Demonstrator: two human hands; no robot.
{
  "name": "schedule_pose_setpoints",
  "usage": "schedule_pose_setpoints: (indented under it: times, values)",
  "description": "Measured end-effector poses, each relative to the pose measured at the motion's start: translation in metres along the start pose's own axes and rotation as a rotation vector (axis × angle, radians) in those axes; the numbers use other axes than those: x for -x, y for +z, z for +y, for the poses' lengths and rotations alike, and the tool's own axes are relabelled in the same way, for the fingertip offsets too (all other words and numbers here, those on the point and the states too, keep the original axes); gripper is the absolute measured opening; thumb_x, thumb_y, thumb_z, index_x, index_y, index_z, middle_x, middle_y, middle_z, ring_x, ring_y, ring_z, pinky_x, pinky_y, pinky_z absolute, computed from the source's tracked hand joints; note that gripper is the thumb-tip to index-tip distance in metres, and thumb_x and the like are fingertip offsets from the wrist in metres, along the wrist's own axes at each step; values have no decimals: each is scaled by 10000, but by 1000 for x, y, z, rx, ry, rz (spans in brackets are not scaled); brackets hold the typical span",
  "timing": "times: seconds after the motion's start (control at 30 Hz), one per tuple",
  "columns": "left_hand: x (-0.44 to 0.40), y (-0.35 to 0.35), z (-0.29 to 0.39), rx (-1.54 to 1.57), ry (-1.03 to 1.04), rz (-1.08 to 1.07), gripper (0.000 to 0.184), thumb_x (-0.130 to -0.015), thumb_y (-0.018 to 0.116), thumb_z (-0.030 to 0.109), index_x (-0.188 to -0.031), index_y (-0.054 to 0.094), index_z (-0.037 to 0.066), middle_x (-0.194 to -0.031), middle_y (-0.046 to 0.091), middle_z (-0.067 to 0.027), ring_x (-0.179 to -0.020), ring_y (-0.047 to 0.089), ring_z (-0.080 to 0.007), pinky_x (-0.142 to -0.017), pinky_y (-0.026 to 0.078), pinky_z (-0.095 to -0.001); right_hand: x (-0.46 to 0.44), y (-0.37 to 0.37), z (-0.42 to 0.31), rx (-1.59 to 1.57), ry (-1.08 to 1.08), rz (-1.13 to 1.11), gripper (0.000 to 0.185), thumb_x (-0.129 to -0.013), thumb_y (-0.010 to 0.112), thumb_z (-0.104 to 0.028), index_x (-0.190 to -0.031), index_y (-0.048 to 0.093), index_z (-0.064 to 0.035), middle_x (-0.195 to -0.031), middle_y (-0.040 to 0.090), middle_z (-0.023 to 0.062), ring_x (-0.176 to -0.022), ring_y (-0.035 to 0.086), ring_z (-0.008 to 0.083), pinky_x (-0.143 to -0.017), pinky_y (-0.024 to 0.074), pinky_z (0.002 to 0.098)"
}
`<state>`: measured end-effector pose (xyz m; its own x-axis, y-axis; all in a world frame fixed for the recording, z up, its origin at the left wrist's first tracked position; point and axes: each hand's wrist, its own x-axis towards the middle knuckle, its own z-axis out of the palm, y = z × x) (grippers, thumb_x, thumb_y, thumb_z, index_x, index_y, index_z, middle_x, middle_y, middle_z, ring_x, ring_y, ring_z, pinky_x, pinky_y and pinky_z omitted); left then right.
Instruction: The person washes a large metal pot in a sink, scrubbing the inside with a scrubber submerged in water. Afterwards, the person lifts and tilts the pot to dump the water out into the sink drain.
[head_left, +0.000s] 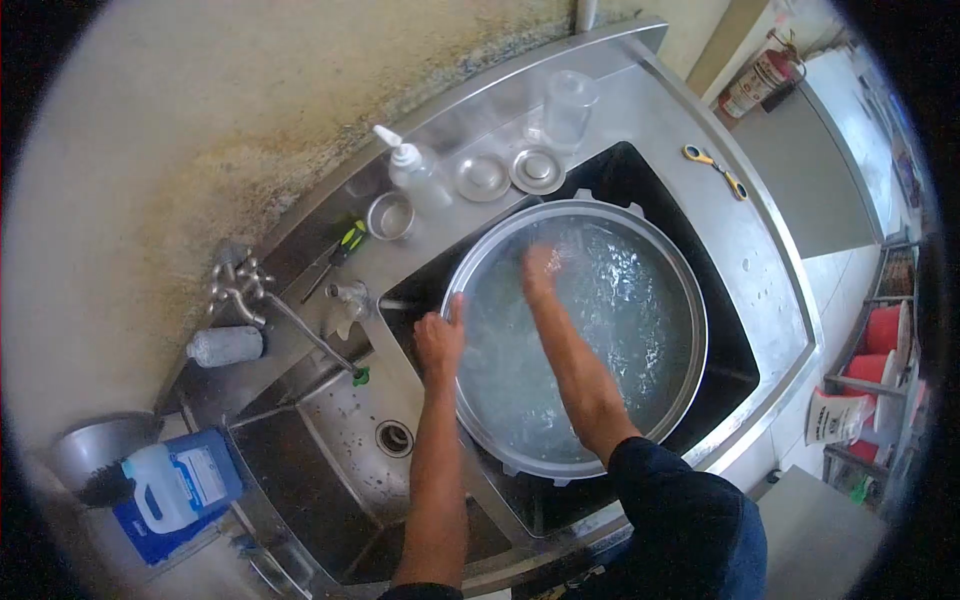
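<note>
A large round metal pot (697,345), full of cloudy, rippling water, sits in the right basin of a steel sink. My left hand (440,345) is on the left side of the pot, its fingers curled against the rim and the thumb pointing up along it. My right hand (541,268) is down in the water near the pot's upper middle. Water and splashes blur its fingers, so whether it holds anything is hidden.
Left of the pot are a faucet (300,322), a drain basin (345,430) and a green-handled tool (348,243). Behind stand a pump bottle (418,175), metal lids (482,177) and a clear container (569,108). Scissors (716,170) lie right; a jug (165,490) stands lower left.
</note>
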<state>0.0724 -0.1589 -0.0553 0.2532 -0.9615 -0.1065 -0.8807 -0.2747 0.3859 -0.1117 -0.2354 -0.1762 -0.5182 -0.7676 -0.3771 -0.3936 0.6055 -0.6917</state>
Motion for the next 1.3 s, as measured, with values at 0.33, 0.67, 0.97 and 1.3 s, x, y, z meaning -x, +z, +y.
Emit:
schedule_pose_setpoints:
  times: [0.33,0.67,0.97,1.3]
  values:
    - [0,-2,5,-61,-16,-62,845,-841,412,659,-768,612,-158,-837,588,-358,-876,566,-489,-826,434,-504,-54,-109,9,-1398,344,848,449,-905,424,-163,-1208,366,163,-1200,484,331,-1010,552,436,-903,448,444]
    - [0,-2,2,-29,-18,-79,898,-819,412,691,-809,588,-189,-859,564,-391,-895,562,-491,-833,433,-506,21,84,15,-492,-190,276,594,-845,493,-119,-1358,275,87,-1340,382,303,-1242,393,410,-1068,270,399]
    - [0,2,-2,-23,-23,-54,809,-846,418,645,-722,625,-127,-799,594,-346,-831,596,-467,-781,469,-500,206,31,98,-64,-355,-555,440,-810,576,-305,-1114,539,11,-1028,592,243,-963,573,390,-839,453,423]
    - [-1,5,-7,-5,-29,-13,785,-851,415,638,-742,638,-106,-789,611,-319,-819,617,-442,-759,492,-482,193,-200,162,909,-703,-1207,423,-909,391,-360,-1119,583,-47,-1102,605,189,-1012,572,395,-895,431,479]
